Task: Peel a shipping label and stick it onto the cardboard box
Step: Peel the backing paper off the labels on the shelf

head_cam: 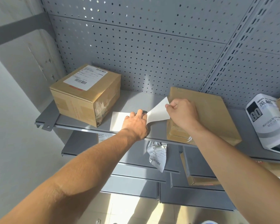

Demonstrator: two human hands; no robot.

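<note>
A white label sheet (117, 121) lies flat on the grey shelf (81, 126). My left hand (134, 125) presses down on its right part. My right hand (181, 113) pinches the corner of a white shipping label (157, 114) and holds it lifted and curled up off the sheet, its lower end still at my left hand. Behind my right hand lies a flat brown cardboard box (212, 113) with a bare top. A taller cardboard box (86, 94) at the left carries a printed label (86, 77) on top.
A white and black plastic parcel (265, 122) lies at the right end of the shelf. A grey pegboard (152, 50) backs the shelf. A crumpled printed label (157, 155) and another cardboard piece (199, 180) sit on lower shelves.
</note>
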